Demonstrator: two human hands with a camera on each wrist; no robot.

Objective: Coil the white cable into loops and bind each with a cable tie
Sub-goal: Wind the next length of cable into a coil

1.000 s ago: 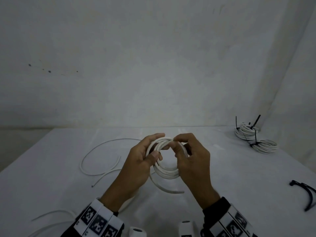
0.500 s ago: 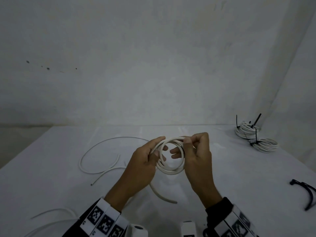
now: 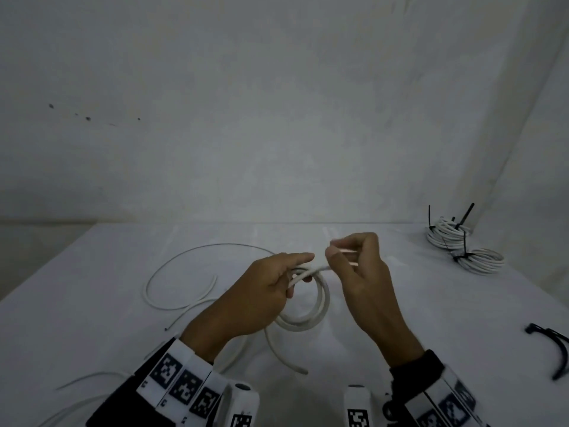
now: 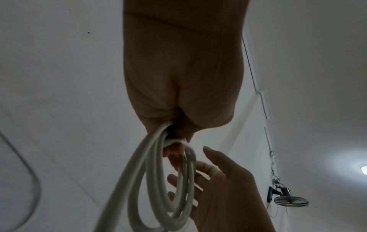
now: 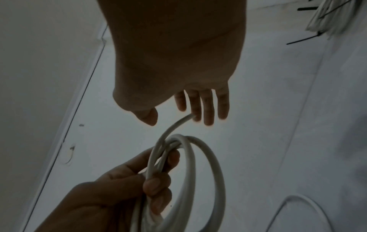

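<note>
Several springy turns of the white cable [image 3: 311, 306] sit above the surface [image 3: 92, 318], gripped by the left hand [image 3: 261, 291], the right hand [image 3: 360, 266] loose-fingered beside; light, stiff, best pinched where turns cross.

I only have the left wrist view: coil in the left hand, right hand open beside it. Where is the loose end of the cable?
Observer: In the right wrist view the cable end sticks up out of the coil and touches the fingers of the right hand; nothing pinches it.
Operator: Any ties nearby?
Observer: Loose black ties lie on the table, at the right edge of the head view.
Operator: Any coils finished?
Observer: Two bound coils sit at the table's far right, black ties around them.
</note>
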